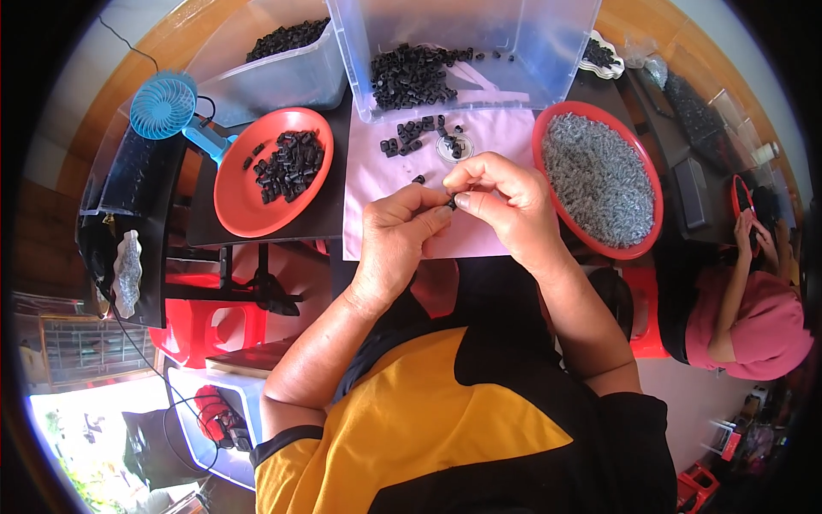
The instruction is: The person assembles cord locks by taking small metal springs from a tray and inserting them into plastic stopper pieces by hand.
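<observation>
**Two-Handed Fingertip Work Over the Cloth**

We locate both hands in front of the torso, above the pink cloth. The left forearm angles up and to the right; the right forearm angles up and to the left, so that the fingertips meet near the centre of the cloth. Both elbows are bent.

We find the left hand with thumb and index finger extended and pressed together at the tips, grasping a small black part. This part sits between the two hands. The right hand is turned inward, its index finger bent and its thumb tip against the part. We cannot tell whether the right fingertips clasp the part or only steady it.

Just beyond the fingers, we note loose black pieces and a clear round dish. A red bowl of grey pieces stands beside the right hand.

The fingertips cover most of the part; we cannot make out its full shape, nor whether a second piece is joined to it. The left hand's remaining fingers are largely hidden.
</observation>
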`<act>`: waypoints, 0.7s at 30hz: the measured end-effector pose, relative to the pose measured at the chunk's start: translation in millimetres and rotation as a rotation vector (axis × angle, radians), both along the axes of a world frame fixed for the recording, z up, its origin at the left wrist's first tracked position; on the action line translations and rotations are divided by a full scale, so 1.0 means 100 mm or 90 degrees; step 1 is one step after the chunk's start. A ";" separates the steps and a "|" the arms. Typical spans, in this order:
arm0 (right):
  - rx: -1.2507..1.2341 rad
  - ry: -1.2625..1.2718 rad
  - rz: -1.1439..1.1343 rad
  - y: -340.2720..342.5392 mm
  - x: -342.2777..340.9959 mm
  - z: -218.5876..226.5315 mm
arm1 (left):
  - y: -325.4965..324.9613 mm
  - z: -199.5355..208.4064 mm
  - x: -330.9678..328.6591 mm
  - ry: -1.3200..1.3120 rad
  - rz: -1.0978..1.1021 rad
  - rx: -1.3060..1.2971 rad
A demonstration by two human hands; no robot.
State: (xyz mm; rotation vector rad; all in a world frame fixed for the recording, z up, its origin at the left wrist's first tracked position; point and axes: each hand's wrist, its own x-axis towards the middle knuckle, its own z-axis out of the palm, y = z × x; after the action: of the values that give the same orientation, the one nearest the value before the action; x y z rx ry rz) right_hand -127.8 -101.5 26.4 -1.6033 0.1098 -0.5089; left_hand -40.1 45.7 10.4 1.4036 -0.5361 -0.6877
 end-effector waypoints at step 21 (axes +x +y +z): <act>-0.285 -0.069 -0.094 0.11 0.05 0.10 | -0.04 -0.01 -0.10 0.028 0.083 -0.047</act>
State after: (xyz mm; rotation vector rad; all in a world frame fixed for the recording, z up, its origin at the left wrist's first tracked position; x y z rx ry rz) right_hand -122.9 -90.6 36.5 -2.0078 0.0336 -0.7740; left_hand -49.9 42.0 9.2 1.3384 -0.4274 -0.5871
